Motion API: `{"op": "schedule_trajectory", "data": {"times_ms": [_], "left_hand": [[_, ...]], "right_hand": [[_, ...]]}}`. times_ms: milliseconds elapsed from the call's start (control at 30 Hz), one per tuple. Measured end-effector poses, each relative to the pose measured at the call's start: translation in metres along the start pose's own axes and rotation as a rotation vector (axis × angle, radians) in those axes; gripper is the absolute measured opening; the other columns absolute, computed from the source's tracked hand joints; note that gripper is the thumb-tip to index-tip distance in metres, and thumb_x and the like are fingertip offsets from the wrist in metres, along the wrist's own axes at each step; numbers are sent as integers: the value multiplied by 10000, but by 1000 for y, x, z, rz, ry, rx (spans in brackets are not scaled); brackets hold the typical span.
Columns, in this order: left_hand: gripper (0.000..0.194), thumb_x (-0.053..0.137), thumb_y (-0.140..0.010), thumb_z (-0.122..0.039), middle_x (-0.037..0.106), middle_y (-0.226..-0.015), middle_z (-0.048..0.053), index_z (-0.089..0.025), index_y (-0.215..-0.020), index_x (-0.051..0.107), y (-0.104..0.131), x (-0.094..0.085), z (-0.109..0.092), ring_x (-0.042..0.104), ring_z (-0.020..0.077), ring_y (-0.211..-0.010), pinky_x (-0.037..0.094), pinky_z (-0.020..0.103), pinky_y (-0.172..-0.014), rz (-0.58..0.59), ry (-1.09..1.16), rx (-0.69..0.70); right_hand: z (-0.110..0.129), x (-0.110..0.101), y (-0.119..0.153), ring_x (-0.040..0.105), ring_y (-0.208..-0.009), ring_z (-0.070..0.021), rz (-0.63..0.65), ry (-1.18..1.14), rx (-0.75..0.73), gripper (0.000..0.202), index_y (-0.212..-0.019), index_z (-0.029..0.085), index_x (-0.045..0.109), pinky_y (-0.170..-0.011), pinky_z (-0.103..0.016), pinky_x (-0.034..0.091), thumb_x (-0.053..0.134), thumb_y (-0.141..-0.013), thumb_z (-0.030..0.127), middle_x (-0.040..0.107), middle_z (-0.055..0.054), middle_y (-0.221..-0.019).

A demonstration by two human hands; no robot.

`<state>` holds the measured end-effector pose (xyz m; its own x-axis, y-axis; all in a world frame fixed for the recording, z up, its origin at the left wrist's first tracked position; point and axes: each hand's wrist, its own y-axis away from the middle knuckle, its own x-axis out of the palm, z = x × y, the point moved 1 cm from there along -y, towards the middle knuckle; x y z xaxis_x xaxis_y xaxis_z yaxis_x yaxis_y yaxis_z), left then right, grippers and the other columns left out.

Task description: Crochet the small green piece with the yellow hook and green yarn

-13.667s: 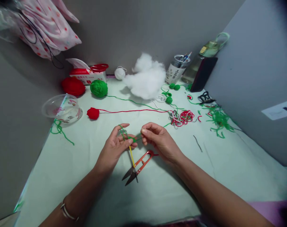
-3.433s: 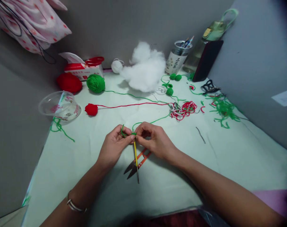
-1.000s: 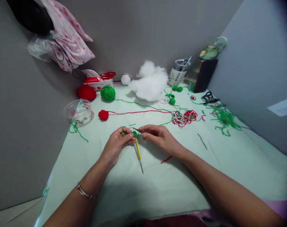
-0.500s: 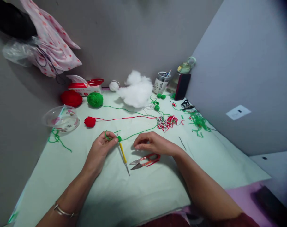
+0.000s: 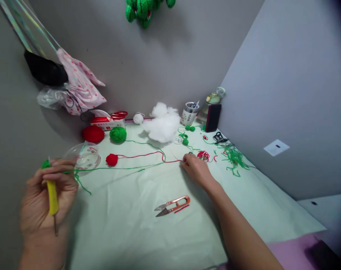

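My left hand (image 5: 50, 198), raised at the left, grips a crochet hook (image 5: 52, 198) with a yellow handle. A small green crocheted piece (image 5: 45, 164) is at the hook's upper end by the fingers. From this hand a green yarn strand (image 5: 116, 168) stretches right, then bends back toward the green yarn ball (image 5: 117, 134). Over on the right, my right hand (image 5: 197, 170) is closed at the tangled red yarn (image 5: 203, 155), partly covering it. A red strand runs from its fingertips to the small red yarn ball (image 5: 112, 160). Orange-handled thread snips (image 5: 173, 205) lie nearer me.
White stuffing (image 5: 161, 125) sits at the back beside a pen tin (image 5: 190, 113), a bottle (image 5: 214, 98) and a phone (image 5: 213, 118). Green scraps (image 5: 234, 157) lie right. A clear plastic bowl (image 5: 88, 157) and larger red ball (image 5: 93, 134) stand left.
My left hand has swung left and up with the hook and green piece, drawing the green strand out long. My right hand has moved forward onto the tangle. The view has tipped up.
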<state>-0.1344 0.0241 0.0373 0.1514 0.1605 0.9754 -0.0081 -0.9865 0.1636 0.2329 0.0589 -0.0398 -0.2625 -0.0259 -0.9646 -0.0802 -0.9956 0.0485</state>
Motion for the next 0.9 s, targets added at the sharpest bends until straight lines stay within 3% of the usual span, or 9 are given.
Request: {"op": "schedule_trajectory", "data": {"times_ms": [100, 200, 367, 533, 567, 733, 833, 900], "left_hand": [[285, 249, -1150, -320, 654, -903, 1, -220, -1095, 510, -2, 5, 6, 730, 47, -676, 622, 55, -664, -11, 51, 17], [127, 395, -1082, -140, 626, -867, -1, -207, -1054, 499, -12, 7, 20, 710, 51, -632, 604, 49, -606, -66, 41, 5], [226, 398, -974, 7, 610, -849, 15, -189, -1025, 497, -24, 11, 38, 690, 57, -609, 594, 75, -567, -93, -35, -30], [326, 301, -952, 61, 573, -805, 26, -121, -1035, 559, -31, 7, 75, 599, 50, -502, 471, 80, -380, -189, -314, -113], [324, 311, -956, 63, 568, -795, 25, -102, -1033, 579, -34, 5, 86, 556, 45, -463, 425, 93, -334, -214, -395, -137], [269, 395, -977, 45, 628, -884, 64, -73, -988, 636, -52, -12, 138, 541, 45, -511, 476, 144, -407, -242, -539, -336], [277, 402, -966, 56, 610, -796, 52, -57, -985, 655, -56, -18, 151, 524, 60, -489, 436, 154, -375, -246, -527, -409], [289, 401, -973, 55, 576, -734, 25, -46, -1030, 666, -55, -17, 152, 535, 71, -491, 439, 154, -381, -261, -505, -407]], "right_hand": [[-18, -11, -3, 704, -1019, -313, -14, 111, 126, 194, -1148, 132, 669, -724, -336, 407, 569, -1015, 232, 722, -203, -1201], [-22, -19, -1, 704, -1017, -326, -4, 170, 163, 237, -1170, 124, 661, -702, -350, 410, 489, -1050, 234, 704, -220, -1213], [-1, -21, -9, 689, -1061, -252, 89, 181, -109, 225, -1193, 212, 673, -681, -310, 400, 533, -1021, 175, 678, -122, -1311], [9, -17, -30, 662, -1096, -276, 155, 153, -326, 247, -970, 144, 704, -679, -306, 391, 505, -950, -1, 729, -173, -1142], [11, -17, -30, 673, -1060, -268, 165, 128, -362, 229, -977, 146, 701, -681, -305, 393, 514, -959, 14, 741, -164, -1114], [32, -15, -13, 680, -757, -155, 204, -52, -504, 141, -1123, 236, 677, -677, -256, 411, 568, -1037, 217, 784, -8, -899], [37, -13, -9, 650, -640, -121, 193, -123, -518, 102, -1058, 256, 709, -643, -226, 418, 616, -1017, 244, 757, 38, -756], [28, -17, -14, 659, -632, -119, 151, -137, -492, 89, -1032, 251, 726, -635, -220, 434, 652, -988, 229, 768, 30, -779]]}}
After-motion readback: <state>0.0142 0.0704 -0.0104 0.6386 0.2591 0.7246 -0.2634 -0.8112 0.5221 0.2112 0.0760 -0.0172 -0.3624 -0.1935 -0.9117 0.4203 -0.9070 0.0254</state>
